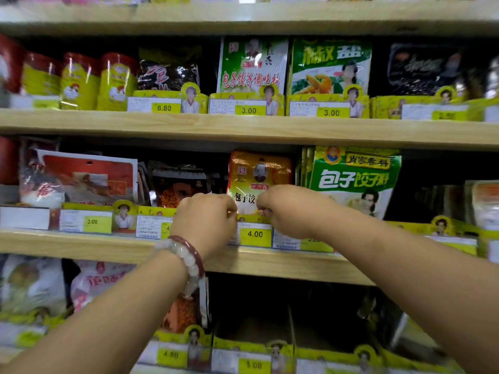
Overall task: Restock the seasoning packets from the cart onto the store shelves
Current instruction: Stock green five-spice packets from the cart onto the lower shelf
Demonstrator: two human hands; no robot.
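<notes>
Both hands reach to the middle shelf (270, 133), where an orange-yellow seasoning packet (259, 174) stands upright behind the 4.00 price tag (255, 234). The left hand (206, 215) and right hand (287, 209) each have their grip clamped on the packet's lower edge, fingers curled, a green packet (353, 179) just right of it

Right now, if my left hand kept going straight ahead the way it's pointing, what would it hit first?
Most likely the orange seasoning packet standing on the middle shelf. The left hand already has its fingers curled at the packet's lower left edge, though actual contact is hard to confirm.
</notes>
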